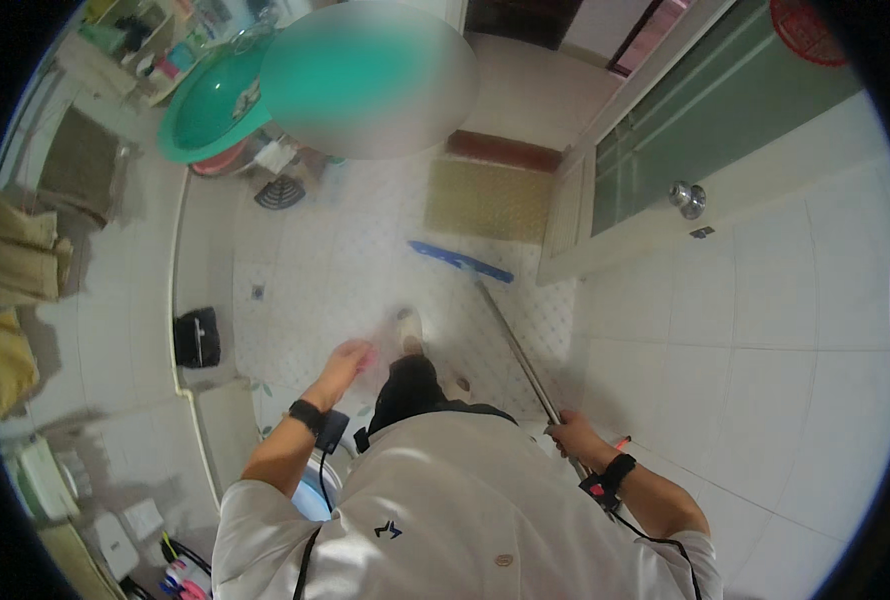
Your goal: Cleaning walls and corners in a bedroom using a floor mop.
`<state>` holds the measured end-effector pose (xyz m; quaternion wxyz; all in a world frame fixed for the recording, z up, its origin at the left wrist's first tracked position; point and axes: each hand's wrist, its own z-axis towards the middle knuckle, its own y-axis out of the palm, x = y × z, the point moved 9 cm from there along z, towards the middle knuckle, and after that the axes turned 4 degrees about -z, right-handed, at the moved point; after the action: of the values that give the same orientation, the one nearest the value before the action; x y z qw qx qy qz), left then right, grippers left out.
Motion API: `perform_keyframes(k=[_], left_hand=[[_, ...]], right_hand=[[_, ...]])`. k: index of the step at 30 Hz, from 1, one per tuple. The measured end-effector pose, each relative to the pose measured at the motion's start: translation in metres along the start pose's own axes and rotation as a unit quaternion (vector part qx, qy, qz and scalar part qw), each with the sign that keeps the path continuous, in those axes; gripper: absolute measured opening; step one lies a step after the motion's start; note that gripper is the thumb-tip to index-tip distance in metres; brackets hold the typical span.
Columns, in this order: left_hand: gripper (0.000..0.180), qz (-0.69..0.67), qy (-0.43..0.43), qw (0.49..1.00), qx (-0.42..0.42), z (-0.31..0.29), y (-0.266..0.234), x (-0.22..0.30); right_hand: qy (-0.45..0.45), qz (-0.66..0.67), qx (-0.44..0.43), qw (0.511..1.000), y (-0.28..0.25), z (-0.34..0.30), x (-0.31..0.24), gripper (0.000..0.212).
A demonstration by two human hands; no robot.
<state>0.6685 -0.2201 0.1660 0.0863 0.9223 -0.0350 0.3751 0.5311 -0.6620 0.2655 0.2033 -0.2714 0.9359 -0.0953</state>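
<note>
My right hand is wrapped round the metal pole of a floor squeegee. The pole slants away to a long blue blade head, which rests on the tiled floor. On the other side, my left hand is held out in front of my body with its fingers curled. A pinkish, see-through blur shows at its fingertips, too smeared to name. My foot in a light shoe stands on the floor between the two hands.
A yellowish mat lies beyond the blade, by the doorway. The white door stands open at the right, with a round metal knob. A large green basin sits at the far left. A black box-like thing is by the left wall.
</note>
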Motion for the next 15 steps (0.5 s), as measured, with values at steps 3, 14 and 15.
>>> perform_keyframes(k=[3, 14, 15], left_hand=[[0.031, -0.011, -0.045, 0.998, 0.033, 0.025, -0.046, 0.017], [0.043, 0.288, 0.107, 0.951, -0.012, 0.231, -0.076, 0.149], [0.043, 0.289, 0.101, 0.952, -0.015, 0.239, -0.069, 0.165]], right_hand=[[0.028, 0.034, 0.025, 0.999, -0.01, 0.016, -0.009, 0.02], [0.01, -0.197, 0.184, 0.963, -0.074, -0.024, -0.098, 0.034], [0.01, -0.194, 0.204, 0.96, -0.08, -0.034, -0.102, 0.033]])
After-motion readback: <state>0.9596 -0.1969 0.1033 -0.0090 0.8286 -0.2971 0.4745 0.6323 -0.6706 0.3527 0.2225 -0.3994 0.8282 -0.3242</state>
